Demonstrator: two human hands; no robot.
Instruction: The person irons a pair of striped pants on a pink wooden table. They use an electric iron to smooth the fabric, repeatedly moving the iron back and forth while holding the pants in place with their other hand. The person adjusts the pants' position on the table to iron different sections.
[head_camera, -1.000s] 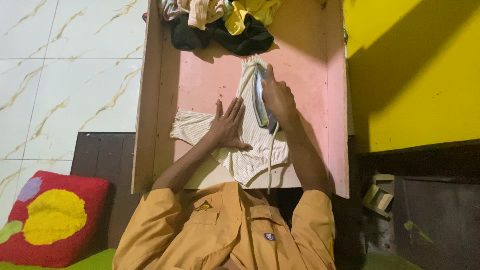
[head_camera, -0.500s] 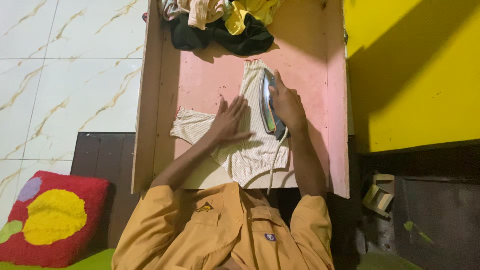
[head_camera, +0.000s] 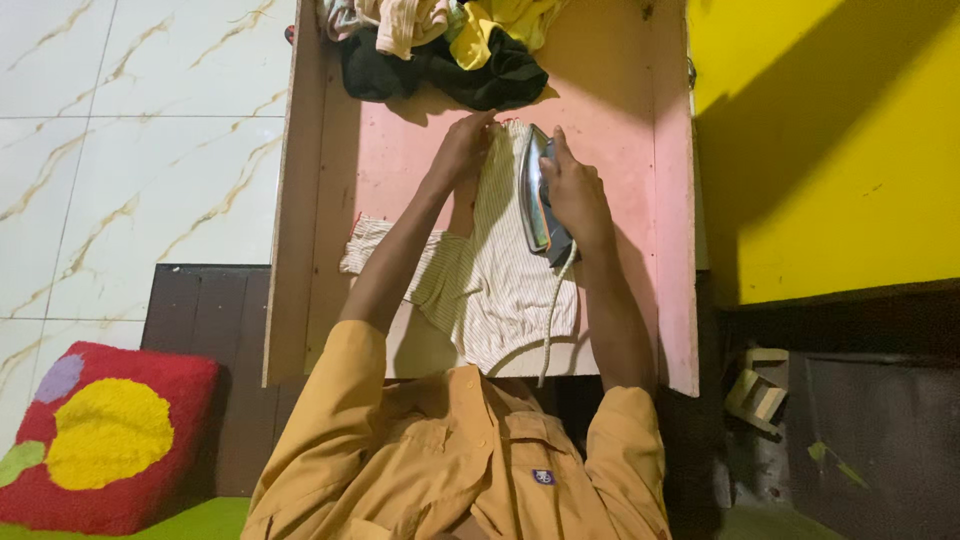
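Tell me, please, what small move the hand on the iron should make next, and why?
Probably draw the iron back toward the body along the striped garment. The right hand has it near the far edge, where the left hand pins the cloth, and the nearer part looks rumpled.

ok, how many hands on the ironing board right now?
2. Left hand pins the far end of the striped cream garment; right hand grips the silver clothes iron beside it. No others visible.
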